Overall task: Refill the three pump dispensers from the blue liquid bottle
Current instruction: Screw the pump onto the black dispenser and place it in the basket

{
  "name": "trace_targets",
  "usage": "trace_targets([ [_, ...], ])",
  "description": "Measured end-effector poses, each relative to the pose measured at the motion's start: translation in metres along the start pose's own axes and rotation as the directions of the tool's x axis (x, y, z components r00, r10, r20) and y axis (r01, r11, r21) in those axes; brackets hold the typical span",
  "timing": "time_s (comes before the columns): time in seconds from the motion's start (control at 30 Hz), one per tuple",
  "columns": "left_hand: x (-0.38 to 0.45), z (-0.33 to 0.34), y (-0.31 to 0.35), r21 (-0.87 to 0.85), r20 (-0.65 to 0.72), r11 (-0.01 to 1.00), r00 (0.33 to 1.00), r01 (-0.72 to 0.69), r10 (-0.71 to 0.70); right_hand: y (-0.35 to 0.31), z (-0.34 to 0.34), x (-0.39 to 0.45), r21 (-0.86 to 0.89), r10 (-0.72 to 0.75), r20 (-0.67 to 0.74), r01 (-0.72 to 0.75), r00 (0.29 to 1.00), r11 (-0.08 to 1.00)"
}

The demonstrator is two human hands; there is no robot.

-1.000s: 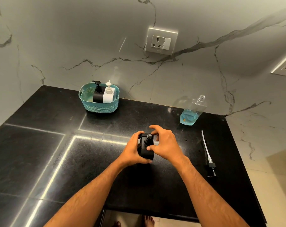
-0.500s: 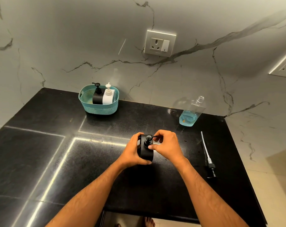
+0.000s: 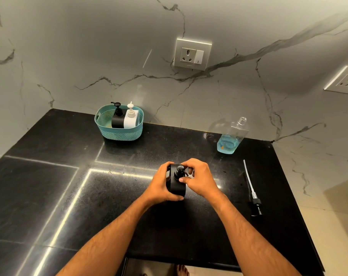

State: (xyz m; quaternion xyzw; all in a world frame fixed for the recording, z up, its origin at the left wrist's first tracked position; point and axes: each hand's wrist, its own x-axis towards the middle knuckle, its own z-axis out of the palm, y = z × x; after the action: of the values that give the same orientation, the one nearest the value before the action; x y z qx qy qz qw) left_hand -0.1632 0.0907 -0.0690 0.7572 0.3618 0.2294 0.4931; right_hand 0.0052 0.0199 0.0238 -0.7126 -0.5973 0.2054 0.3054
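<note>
A black pump dispenser (image 3: pixel 177 186) stands on the black counter (image 3: pixel 73 196) near the middle. My left hand (image 3: pixel 159 185) wraps around its body from the left. My right hand (image 3: pixel 199 181) pinches the black pump head (image 3: pixel 179 171) on top of it with thumb and fingers. At the back right stands the clear bottle (image 3: pixel 232 137), uncapped, with blue liquid in its lower third. A second black dispenser (image 3: pixel 117 116) and a white dispenser (image 3: pixel 131 117) sit upright in a teal basket (image 3: pixel 119 134) at the back.
A loose black pump with a long white tube (image 3: pixel 252 188) lies on the counter to the right of my hands. The counter's right edge runs just beyond it. A marble wall with a socket (image 3: pixel 192 54) rises behind. A bare foot (image 3: pixel 182 270) shows below the front edge.
My right hand's fingers have shifted around the pump head, turning on it. The left hand and the dispenser body stay in place. The head camera has tilted slightly.
</note>
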Motion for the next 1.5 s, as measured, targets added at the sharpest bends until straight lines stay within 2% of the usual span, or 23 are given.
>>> trace_targets([
  [0.13,0.0,0.0,0.0,0.006,0.001,1.0,1.0,0.004,-0.004,-0.002,-0.001,0.004,-0.043,0.01,-0.048,-0.012,0.999,0.999],
  [0.3,0.001,0.0,-0.001,0.011,-0.004,1.0,1.0,-0.002,0.002,-0.001,0.0,0.005,0.01,-0.068,0.057,0.068,0.996,0.998],
  [0.47,0.001,0.0,-0.002,0.019,0.001,1.0,1.0,-0.011,0.011,-0.003,0.005,0.009,-0.024,0.015,-0.051,-0.016,0.999,1.0],
  [0.67,0.002,-0.001,0.0,0.014,-0.003,1.0,1.0,-0.015,0.015,-0.001,-0.002,0.007,0.061,-0.091,0.095,0.086,0.991,0.994],
  [0.9,0.002,-0.002,-0.001,0.032,-0.005,0.999,1.0,-0.022,0.022,-0.004,0.007,0.009,0.022,-0.014,-0.05,0.015,0.999,1.0],
  [0.97,0.002,-0.002,-0.001,0.032,-0.002,0.999,1.0,-0.027,0.027,-0.004,0.007,0.008,0.016,-0.023,-0.044,0.024,0.999,1.0],
  [1.13,0.002,-0.002,0.0,0.019,-0.003,0.999,1.0,-0.031,0.031,0.004,0.004,0.005,0.118,-0.048,0.117,0.035,0.992,0.992],
  [1.3,0.001,-0.002,-0.001,0.02,0.002,1.0,1.0,-0.024,0.024,0.007,0.012,0.002,0.364,0.044,0.045,-0.057,0.998,0.93],
  [1.5,0.0,-0.002,0.003,0.027,-0.004,0.999,1.0,-0.031,0.031,0.009,0.022,-0.002,0.411,0.141,-0.039,-0.112,0.989,0.905],
])
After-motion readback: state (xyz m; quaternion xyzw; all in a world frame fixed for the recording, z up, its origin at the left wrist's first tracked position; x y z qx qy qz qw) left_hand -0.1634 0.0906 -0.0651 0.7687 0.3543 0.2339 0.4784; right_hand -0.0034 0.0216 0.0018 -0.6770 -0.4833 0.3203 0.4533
